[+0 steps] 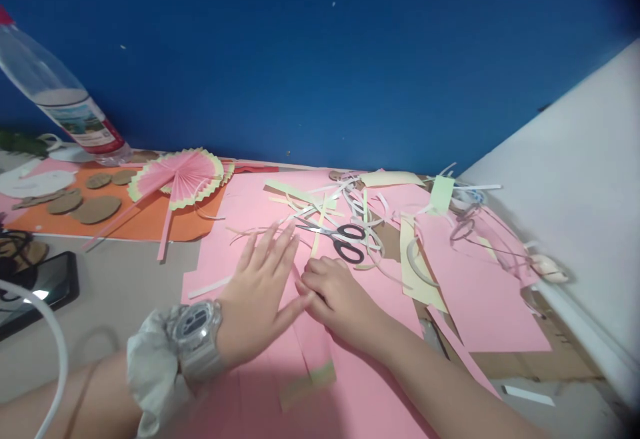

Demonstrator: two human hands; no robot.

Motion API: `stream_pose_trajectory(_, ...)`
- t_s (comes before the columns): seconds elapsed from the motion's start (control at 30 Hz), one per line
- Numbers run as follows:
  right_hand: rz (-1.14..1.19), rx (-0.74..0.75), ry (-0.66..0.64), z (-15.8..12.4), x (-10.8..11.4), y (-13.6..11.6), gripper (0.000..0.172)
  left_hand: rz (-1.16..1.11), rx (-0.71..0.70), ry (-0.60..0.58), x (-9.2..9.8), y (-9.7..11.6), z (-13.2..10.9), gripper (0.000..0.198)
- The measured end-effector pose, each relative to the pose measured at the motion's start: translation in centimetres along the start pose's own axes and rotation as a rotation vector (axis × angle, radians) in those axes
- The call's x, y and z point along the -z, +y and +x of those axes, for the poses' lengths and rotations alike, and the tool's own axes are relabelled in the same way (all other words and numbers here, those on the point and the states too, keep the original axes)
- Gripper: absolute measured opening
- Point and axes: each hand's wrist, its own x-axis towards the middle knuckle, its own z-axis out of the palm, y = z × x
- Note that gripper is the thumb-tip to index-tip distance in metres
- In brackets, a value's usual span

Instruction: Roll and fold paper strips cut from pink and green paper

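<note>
My left hand [260, 302] lies flat on pink paper [255, 385], fingers stretched and the thumb reaching right. Beside that thumb, my right hand [345, 299] has its fingers curled and pressed together at a folded edge of the pink paper. Its fingertips are partly hidden. A narrow pink strip with a green end [309, 385] lies below both hands. Just beyond them rest scissors [331, 233] with black handles, blades pointing left. Thin paper offcuts [357, 202] are scattered around the scissors.
A pink pleated paper fan [187, 175] sits on orange paper [145, 215] near cardboard discs [95, 210]. A plastic bottle [83, 122] and a phone [55, 285] are at left. More pink sheets [480, 279] lie at right. A blue wall [310, 59] stands behind.
</note>
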Motion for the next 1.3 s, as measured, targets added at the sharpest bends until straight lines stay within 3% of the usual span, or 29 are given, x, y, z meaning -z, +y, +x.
stream_pose_trajectory(0.17, 0.057, -0.063, 0.008, 0.1, 0.2, -0.3, 0.031, 0.018, -0.027, -0.015, -0.6, 0.2, -0.8, 0.090)
stream_pose_trajectory(0.27, 0.091, -0.100, 0.056, 0.2, 0.3, -0.5, 0.030, 0.072, -0.019, 0.009, 0.5, 0.2, -0.8, 0.097)
stream_pose_trajectory(0.43, 0.104, -0.076, 0.037, 0.0, 0.5, -0.3, 0.028, 0.114, -0.076, -0.104, 1.9, 0.6, -2.1, 0.106)
stream_pose_trajectory(0.63, 0.067, 0.046, -0.017, -0.1, 0.9, 0.0, 0.028, 0.036, -0.148, -0.108, 0.0, 0.9, -4.6, 0.093)
stream_pose_trajectory(0.8, 0.065, 0.018, -0.025, 0.0, 0.8, 0.4, 0.029, -0.048, -0.151, -0.057, -2.0, -0.3, -6.0, 0.100)
stream_pose_trajectory(1.0, 0.083, 0.020, -0.042, -0.2, 1.0, 0.2, 0.027, -0.040, -0.200, -0.096, -1.6, -1.9, -6.9, 0.098)
stream_pose_trajectory(1.13, 0.086, 0.008, -0.042, -0.2, 1.0, 0.2, 0.026, 0.002, -0.177, -0.065, -1.2, -1.7, -6.8, 0.089)
stream_pose_trajectory(1.3, 0.088, -0.025, -0.069, 0.0, 1.2, -0.2, 0.028, 0.039, -0.165, -0.127, -0.1, -1.0, -6.1, 0.086)
